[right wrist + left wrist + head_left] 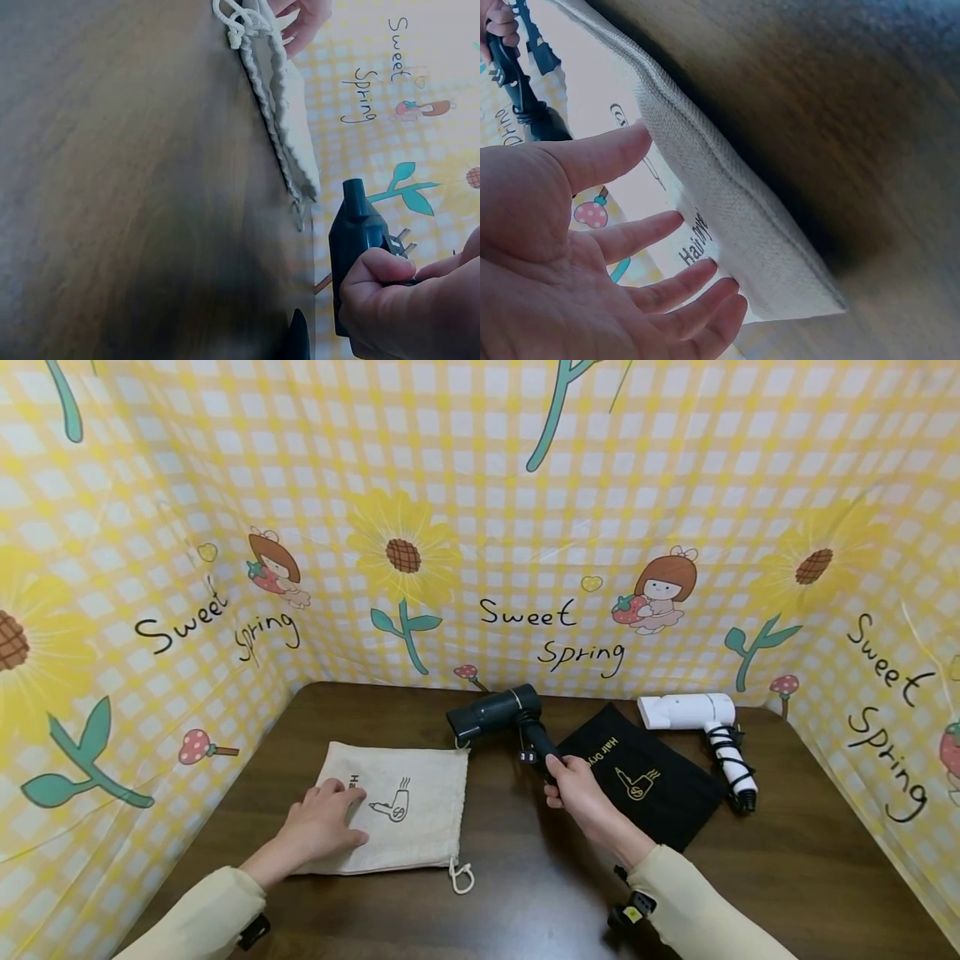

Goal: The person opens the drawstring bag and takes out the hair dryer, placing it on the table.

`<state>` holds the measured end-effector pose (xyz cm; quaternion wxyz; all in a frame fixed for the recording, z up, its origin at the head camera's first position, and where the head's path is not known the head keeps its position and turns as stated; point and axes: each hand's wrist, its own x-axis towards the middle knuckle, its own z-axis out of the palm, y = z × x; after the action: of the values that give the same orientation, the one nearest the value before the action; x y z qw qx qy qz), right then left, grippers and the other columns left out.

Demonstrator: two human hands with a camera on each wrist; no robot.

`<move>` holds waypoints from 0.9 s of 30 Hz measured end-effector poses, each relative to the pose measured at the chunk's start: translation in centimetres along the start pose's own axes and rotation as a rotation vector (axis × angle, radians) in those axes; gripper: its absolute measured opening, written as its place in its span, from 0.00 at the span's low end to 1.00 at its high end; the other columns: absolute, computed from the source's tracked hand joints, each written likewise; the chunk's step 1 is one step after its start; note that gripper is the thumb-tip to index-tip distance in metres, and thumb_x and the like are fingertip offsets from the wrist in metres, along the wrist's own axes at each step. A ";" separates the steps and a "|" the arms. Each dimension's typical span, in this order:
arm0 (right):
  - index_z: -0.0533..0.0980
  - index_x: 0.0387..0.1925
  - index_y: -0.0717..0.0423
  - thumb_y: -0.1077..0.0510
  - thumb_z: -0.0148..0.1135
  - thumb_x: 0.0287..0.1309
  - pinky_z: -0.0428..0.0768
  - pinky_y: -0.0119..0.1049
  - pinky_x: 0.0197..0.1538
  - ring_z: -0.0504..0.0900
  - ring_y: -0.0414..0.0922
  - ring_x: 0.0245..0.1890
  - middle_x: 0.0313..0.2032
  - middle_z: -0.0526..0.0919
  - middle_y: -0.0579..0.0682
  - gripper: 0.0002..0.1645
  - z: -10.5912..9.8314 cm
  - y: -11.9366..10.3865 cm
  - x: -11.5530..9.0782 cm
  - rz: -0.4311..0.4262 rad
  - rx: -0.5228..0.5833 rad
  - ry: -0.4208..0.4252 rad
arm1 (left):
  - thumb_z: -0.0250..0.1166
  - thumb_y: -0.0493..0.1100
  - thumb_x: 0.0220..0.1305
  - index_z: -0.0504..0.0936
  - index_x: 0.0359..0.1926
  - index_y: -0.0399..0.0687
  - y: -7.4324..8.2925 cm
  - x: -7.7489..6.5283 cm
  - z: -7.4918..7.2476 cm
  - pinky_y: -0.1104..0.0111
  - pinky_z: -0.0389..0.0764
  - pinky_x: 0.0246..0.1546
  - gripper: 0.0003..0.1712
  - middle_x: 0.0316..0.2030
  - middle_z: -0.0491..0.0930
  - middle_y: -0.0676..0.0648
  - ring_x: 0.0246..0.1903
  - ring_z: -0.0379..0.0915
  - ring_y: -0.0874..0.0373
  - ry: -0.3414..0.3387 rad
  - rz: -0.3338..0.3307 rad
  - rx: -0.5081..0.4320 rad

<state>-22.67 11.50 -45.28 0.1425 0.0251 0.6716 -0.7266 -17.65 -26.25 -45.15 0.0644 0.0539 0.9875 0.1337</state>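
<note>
A cream drawstring bag (431, 810) printed with a hair dryer lies flat at the left of the table. Over its left part is my left hand (324, 822), fingers spread and loosely bent; in the left wrist view the fingertips (724, 289) meet the bag's printed face, pinching nothing. My right hand (581, 793) grips a dark green hair dryer (491, 714) by its handle, nozzle pointing left, just past the bag's far right corner. Its plug (528, 757) hangs beside the handle. From the right wrist, the bag's gathered mouth (279, 112) faces the dryer and looks slightly parted.
Right of the dryer lies a black bag (678, 802) with a gold hair dryer print. A white hair dryer (690, 712), cord wound round its handle, rests at the far right. Yellow checked cloth (480, 527) walls the dark wooden table (525, 902) at the back and sides.
</note>
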 end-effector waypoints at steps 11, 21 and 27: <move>0.63 0.49 0.67 0.57 0.41 0.86 0.64 0.31 0.28 0.62 0.41 0.24 0.32 0.64 0.52 0.13 1.6 0.3 1.5 0.008 0.061 0.047 | 0.83 0.48 0.53 0.81 0.64 0.38 -0.1 0.1 -0.1 0.34 0.72 0.47 0.39 0.56 0.73 0.32 0.54 0.70 0.31 -0.009 0.013 -0.001; 0.62 0.53 0.68 0.56 0.41 0.86 0.64 0.30 0.27 0.62 0.41 0.23 0.31 0.64 0.53 0.15 3.0 0.7 2.4 0.009 0.089 0.067 | 0.82 0.47 0.54 0.79 0.66 0.37 -0.2 0.4 -0.1 0.33 0.71 0.50 0.40 0.59 0.72 0.31 0.57 0.69 0.30 -0.023 0.011 -0.013; 0.61 0.55 0.69 0.56 0.41 0.86 0.65 0.30 0.28 0.63 0.41 0.24 0.31 0.65 0.53 0.16 3.8 1.0 2.5 0.024 0.096 0.085 | 0.82 0.46 0.54 0.79 0.66 0.38 -0.2 0.6 -0.1 0.33 0.72 0.49 0.40 0.59 0.72 0.31 0.57 0.70 0.31 -0.026 0.031 -0.017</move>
<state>-24.22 7.33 -46.41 0.1210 0.0707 0.6410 -0.7547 -18.27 -26.43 -45.16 0.0757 0.0701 0.9844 0.1424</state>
